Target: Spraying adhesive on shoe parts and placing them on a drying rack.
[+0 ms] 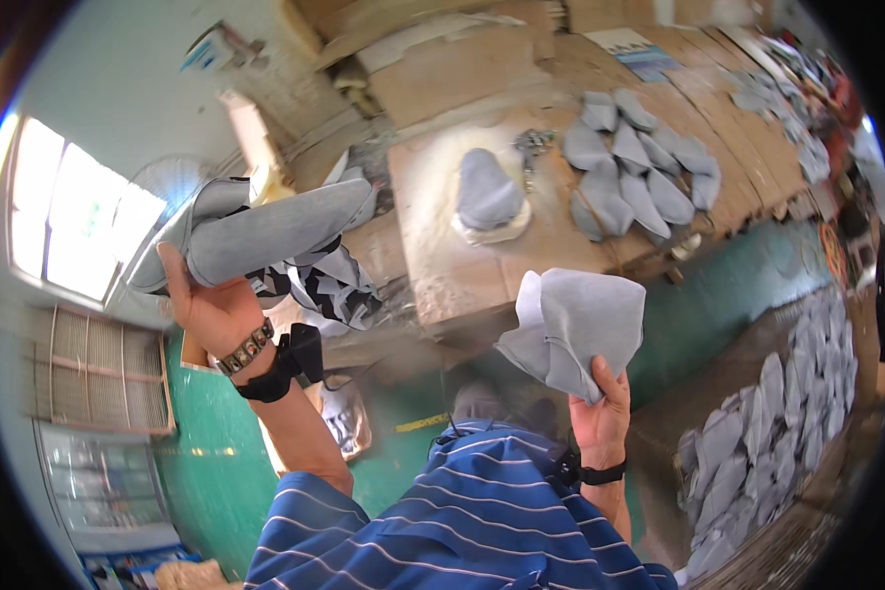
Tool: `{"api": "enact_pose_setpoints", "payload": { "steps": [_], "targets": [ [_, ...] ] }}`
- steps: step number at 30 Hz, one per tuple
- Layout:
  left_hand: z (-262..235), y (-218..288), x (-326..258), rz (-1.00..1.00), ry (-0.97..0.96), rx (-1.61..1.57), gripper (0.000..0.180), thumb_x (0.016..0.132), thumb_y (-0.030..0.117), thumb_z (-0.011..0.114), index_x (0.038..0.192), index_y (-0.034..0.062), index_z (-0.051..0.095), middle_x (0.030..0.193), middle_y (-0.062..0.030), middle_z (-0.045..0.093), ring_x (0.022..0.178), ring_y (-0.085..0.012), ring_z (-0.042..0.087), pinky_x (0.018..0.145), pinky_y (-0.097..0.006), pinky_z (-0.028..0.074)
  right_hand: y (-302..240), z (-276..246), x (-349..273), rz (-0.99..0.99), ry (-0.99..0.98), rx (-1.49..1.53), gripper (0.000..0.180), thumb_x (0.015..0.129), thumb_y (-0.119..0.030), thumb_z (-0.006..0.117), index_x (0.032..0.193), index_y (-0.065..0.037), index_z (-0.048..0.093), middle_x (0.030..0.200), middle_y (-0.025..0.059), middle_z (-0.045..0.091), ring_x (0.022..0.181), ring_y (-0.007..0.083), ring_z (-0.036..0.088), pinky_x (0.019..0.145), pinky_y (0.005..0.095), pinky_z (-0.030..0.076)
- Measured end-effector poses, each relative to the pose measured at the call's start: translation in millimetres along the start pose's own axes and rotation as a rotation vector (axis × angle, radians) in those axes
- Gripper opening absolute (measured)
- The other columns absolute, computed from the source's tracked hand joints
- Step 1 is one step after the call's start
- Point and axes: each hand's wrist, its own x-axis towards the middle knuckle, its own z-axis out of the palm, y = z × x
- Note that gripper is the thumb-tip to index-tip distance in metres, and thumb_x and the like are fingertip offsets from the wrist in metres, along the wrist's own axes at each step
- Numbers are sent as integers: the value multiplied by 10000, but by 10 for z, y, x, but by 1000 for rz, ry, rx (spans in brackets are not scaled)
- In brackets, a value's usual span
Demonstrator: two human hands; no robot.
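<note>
At the left, raised, my left hand (216,315) is closed on several grey, felt-like shaped pieces (275,231), one long and rounded, with the thumb on the near side and the other fingers mostly hidden. My right hand (602,408) pinches the lower edge of a folded grey fabric piece (595,315) in front of the table edge. On the cardboard-covered table (438,285), between the two hands, a grey rounded piece (489,187) sits on a whitish round base (492,234), pale dust around it.
Several grey shaped pieces (634,172) lie at the table's right, by a small metal chain (533,143). A large crate of similar grey pieces (772,433) stands at the lower right. Black and grey scraps (334,285) lie beneath my left hand's load. The floor (206,482) is green.
</note>
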Motion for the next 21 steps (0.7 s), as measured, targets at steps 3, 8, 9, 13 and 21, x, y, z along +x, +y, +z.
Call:
{"api": "enact_pose_setpoints", "payload": {
  "steps": [3, 8, 9, 13, 21],
  "targets": [
    [456, -297, -136, -63, -148, -84, 349, 996, 301, 578, 1183, 10, 622, 1209, -150, 662, 1118, -287, 634, 977, -454, 483, -299, -113, -119, -119, 13, 41, 349, 941, -44, 622, 1284, -33, 559, 1242, 84, 640, 1134, 216, 627, 986, 368, 511],
    [1324, -923, -157, -243, -207, -65, 431, 1009, 319, 545, 1270, -23, 573, 1267, -185, 627, 1176, -326, 601, 1033, -490, 448, -728, -327, -236, -386, 124, 91, 393, 928, -11, 612, 1314, -13, 538, 1278, 107, 622, 1180, 253, 602, 1046, 411, 465],
    [1520, -1049, -196, -294, -189, -33, 432, 1006, 313, 552, 1271, -28, 570, 1266, -188, 626, 1174, -333, 604, 1039, -495, 447, -799, -402, -259, -447, 158, 114, 381, 933, -15, 609, 1309, -16, 542, 1250, 101, 634, 1164, 237, 609, 1024, 395, 480],
    [2241, -1586, -434, -534, -751, -341, 465, 1026, 309, 512, 1324, -48, 528, 1333, -195, 582, 1231, -330, 563, 1087, -480, 406, -1114, -754, -421, -610, 357, 146, 355, 937, -26, 612, 1288, -24, 558, 1214, 83, 645, 1124, 216, 624, 982, 374, 504],
    [3519, -2780, -988, -908, -1084, -655, 458, 1046, 311, 465, 1351, -26, 514, 1362, -173, 570, 1257, -318, 543, 1113, -486, 379, -1680, -1023, -738, -1059, 713, 135, 451, 911, -30, 644, 1337, -42, 495, 1232, 102, 621, 1119, 254, 630, 952, 410, 547]
  ]
}}
